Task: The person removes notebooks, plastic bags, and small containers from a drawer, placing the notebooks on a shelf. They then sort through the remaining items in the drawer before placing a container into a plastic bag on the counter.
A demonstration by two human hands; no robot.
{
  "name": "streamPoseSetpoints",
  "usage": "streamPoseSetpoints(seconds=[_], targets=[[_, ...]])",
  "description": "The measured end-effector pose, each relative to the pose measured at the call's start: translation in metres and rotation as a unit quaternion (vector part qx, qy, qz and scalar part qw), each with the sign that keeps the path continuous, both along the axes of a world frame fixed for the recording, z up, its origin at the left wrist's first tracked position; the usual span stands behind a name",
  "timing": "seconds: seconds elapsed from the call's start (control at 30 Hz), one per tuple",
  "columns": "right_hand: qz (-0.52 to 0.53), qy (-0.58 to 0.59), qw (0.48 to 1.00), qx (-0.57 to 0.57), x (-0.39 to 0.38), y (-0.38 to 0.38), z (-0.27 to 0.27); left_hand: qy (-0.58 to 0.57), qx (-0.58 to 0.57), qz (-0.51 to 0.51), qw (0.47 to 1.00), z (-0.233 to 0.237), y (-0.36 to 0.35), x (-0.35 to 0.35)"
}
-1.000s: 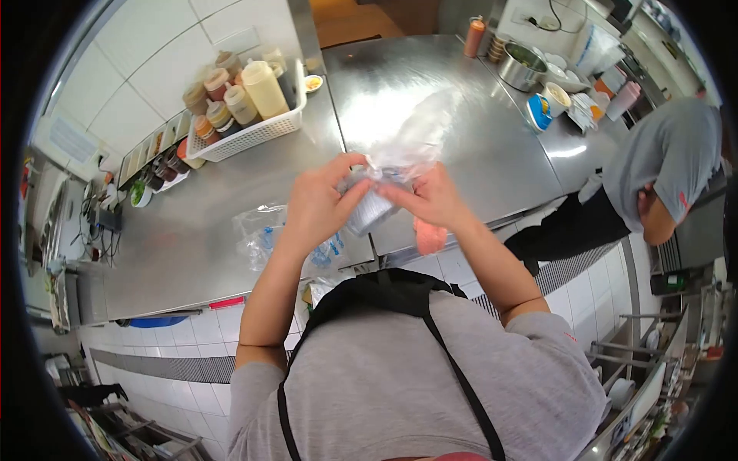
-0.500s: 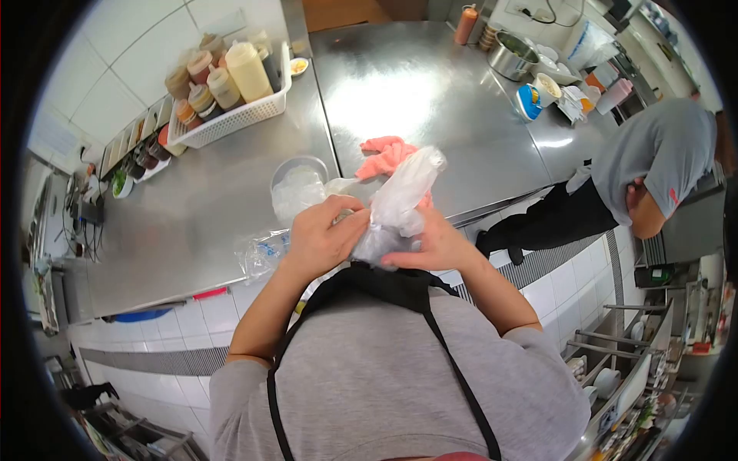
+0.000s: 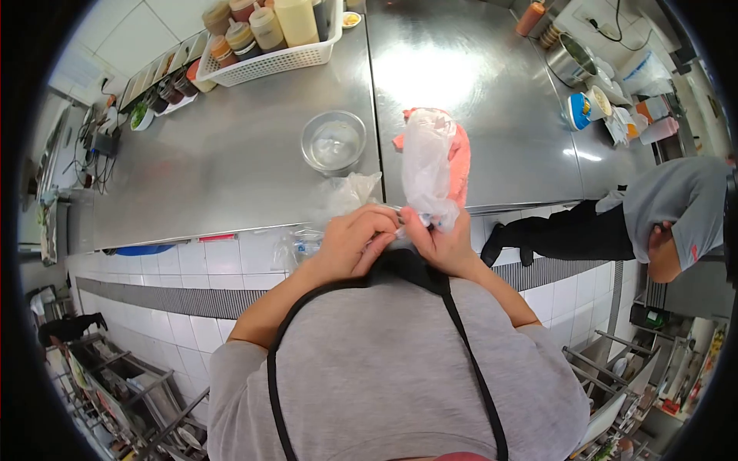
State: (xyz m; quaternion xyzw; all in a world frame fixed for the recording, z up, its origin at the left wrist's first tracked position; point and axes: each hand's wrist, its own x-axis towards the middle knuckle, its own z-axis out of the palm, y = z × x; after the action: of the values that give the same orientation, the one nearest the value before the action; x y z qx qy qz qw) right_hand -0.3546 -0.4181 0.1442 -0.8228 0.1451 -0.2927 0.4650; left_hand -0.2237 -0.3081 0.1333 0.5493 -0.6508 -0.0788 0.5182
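Observation:
My left hand [image 3: 358, 240] and my right hand [image 3: 443, 242] meet at the table's front edge, both with fingers pinched on a translucent white plastic bag [image 3: 428, 154]. The bag's upper part stretches away from me over a pink cloth [image 3: 460, 165]. Its gathered part lies between my fingertips. Beyond my left hand sits another crumpled clear plastic bag [image 3: 350, 194], with more thin plastic hanging by my left wrist. Farther back stands a round clear plastic container [image 3: 334, 144]; what it holds is hard to make out.
A white basket [image 3: 273, 63] of squeeze bottles stands at the back left. At the back right are a metal pot [image 3: 570, 60], a blue-and-white tub [image 3: 578, 111] and an orange bottle [image 3: 530, 18]. A person in a grey shirt [image 3: 676, 203] stands at the right with folded arms.
My hands have come closer together, pinching the bag's gathered part. The bag has swung to point straight away from me. The view has shifted, and the round container is now uncovered.

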Motion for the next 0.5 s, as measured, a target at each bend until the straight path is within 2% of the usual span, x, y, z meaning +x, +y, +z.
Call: streamPoseSetpoints(seconds=[0.03,0.07,0.1,0.13,0.17,0.27,0.4,0.5], targets=[[-0.016,0.018,1.000,-0.004,0.001,-0.001,-0.005,0.072,0.057,-0.026,0.995,0.001,0.001,0.001],[-0.032,0.036,0.999,-0.007,0.002,-0.001,-0.011,0.071,0.059,-0.021,0.995,0.002,0.005,0.002],[-0.028,0.033,0.999,-0.009,0.002,-0.001,-0.020,-0.025,0.098,-0.017,0.995,0.002,0.011,0.004],[-0.010,-0.019,0.999,-0.044,0.003,0.000,-0.029,-0.121,0.135,-0.010,0.983,0.002,0.012,0.006],[0.009,-0.069,0.995,-0.077,0.003,-0.001,-0.035,-0.154,0.092,0.005,0.984,0.000,0.012,0.005],[0.026,-0.024,0.996,-0.081,0.000,-0.003,-0.039,-0.200,0.129,0.049,0.970,0.008,0.018,0.001],[0.044,-0.025,0.991,-0.121,-0.002,-0.003,-0.037,-0.201,0.171,0.046,0.963,0.005,0.028,0.004],[0.073,-0.041,0.987,-0.137,-0.001,-0.007,-0.039,-0.180,0.140,-0.027,0.973,0.011,0.029,0.014]])
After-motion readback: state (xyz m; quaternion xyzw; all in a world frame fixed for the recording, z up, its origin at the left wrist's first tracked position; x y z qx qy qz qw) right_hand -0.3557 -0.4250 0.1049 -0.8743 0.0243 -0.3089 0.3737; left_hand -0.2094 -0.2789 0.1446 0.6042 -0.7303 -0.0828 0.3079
